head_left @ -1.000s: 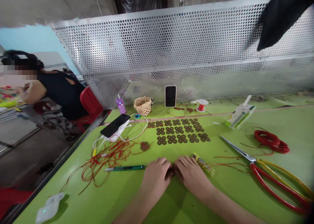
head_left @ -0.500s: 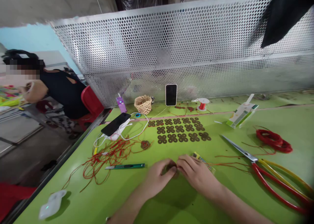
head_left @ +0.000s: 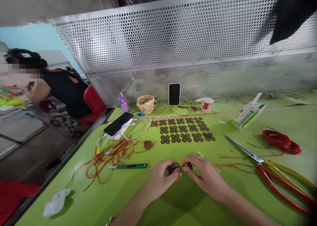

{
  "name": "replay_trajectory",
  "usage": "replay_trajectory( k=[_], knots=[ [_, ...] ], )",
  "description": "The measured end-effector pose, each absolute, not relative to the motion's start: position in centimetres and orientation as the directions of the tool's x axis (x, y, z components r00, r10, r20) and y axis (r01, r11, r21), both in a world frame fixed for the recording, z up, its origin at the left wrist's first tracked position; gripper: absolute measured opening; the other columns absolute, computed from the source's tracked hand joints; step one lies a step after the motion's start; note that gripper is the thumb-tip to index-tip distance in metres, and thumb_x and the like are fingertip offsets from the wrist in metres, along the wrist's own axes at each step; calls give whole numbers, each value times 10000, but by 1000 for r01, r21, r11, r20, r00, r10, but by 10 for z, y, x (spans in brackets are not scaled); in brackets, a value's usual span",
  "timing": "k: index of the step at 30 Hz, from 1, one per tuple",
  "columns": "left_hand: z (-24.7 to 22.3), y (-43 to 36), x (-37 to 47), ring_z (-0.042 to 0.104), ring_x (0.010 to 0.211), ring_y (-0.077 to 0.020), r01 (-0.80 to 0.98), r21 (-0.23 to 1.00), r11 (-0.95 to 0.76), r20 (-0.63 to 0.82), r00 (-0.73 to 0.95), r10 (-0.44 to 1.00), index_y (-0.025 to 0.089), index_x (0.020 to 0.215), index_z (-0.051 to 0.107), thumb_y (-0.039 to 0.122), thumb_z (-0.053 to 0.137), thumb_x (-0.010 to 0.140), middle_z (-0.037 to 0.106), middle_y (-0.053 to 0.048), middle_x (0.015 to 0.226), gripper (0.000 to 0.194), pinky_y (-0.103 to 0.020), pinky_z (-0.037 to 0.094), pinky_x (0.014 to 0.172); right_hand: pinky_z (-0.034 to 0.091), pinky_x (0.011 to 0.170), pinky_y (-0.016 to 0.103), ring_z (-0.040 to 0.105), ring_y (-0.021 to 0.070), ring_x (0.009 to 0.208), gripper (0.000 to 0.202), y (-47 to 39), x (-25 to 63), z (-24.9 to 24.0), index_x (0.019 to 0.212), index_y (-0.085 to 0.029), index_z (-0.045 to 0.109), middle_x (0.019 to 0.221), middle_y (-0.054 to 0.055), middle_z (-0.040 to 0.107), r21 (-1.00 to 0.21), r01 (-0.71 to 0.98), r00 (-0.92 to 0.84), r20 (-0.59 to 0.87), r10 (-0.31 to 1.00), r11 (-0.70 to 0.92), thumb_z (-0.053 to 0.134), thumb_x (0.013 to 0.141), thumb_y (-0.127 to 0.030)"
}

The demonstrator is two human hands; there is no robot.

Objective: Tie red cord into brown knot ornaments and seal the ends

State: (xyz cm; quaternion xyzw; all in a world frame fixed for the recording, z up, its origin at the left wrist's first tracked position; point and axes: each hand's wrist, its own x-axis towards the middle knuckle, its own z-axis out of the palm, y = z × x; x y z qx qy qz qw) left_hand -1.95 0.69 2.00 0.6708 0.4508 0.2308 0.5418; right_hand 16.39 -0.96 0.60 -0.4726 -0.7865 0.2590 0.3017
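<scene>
My left hand is closed around a small bunch of dark brown round coins, mostly covered by the fingers. Close by on its right, my right hand pinches a thin red cord at the edge of the coins. Red cord ends trail from behind the right hand toward large scissors with red and yellow handles. Beyond both hands, coins lie in rows of four-coin clusters. Left of my left hand rests a green utility knife.
Tangled red cords, a black phone and a white plastic piece lie left. Farther back stand a wicker basket, an upright phone and a red thread spool. A red cord coil lies right. Another person sits at left.
My right hand has drawn slightly away from the left, and the red cord now shows between them. More of the coins in my left hand are visible. The view has shifted slightly.
</scene>
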Motion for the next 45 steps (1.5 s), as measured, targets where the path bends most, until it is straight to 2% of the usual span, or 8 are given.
replay_trajectory(
  k=[12,21,27,33,37,40,43,45],
  knots=[
    [17,7,-19,523,725,-147,400,915,-57,-158,484,860,147,782,576,280,504,829,576,-12,722,158,-231,375,662,411,590,245,533,141,655,127,-6,165,8,784,-197,531,732,8,576,-795,523,-283,177,943,306,466,890,-224],
    [13,7,-20,536,706,-142,331,944,-11,-153,465,872,142,760,579,330,497,842,582,-12,703,221,-224,377,657,417,572,228,533,132,644,124,-5,165,9,780,-198,529,735,8,573,-761,552,-294,205,933,341,462,881,-173],
    [10,9,-21,534,672,-137,298,955,6,-148,458,877,138,727,579,302,530,814,579,-7,669,191,-228,371,648,457,583,256,551,141,643,115,3,189,9,778,-197,518,768,23,581,-718,595,-260,253,932,361,481,877,-242],
    [13,12,-24,486,618,-122,280,960,4,-133,446,885,145,694,548,290,506,811,522,11,625,190,-223,339,596,505,607,288,592,174,671,235,16,253,7,817,-193,561,729,36,599,-816,528,149,363,920,236,561,817,-428],
    [22,8,-23,443,606,-120,332,942,-49,-104,427,898,158,652,514,270,479,804,474,20,600,192,-226,323,587,512,640,339,579,182,704,275,17,268,10,870,-203,554,799,32,577,-802,567,455,496,739,189,563,796,-468],
    [23,6,-22,427,599,-118,386,919,-74,-104,420,901,163,643,507,244,467,796,471,19,598,178,-223,311,568,449,836,468,508,276,1020,231,6,240,17,923,-195,569,992,97,552,-549,805,326,725,607,224,569,812,-399],
    [20,6,-20,426,604,-121,431,899,-77,-110,394,913,162,647,515,243,478,781,478,17,607,161,-222,299,551,474,765,386,548,219,905,81,-11,196,20,915,-200,575,923,78,580,-338,810,-10,809,588,479,556,836,-208],
    [17,6,-19,425,600,-120,418,905,-79,-102,393,914,161,644,512,235,479,772,470,22,597,152,-224,299,555,488,685,309,578,171,781,130,-20,171,17,946,-197,581,845,51,615,-307,695,-266,730,629,650,525,845,-135]
  ],
)
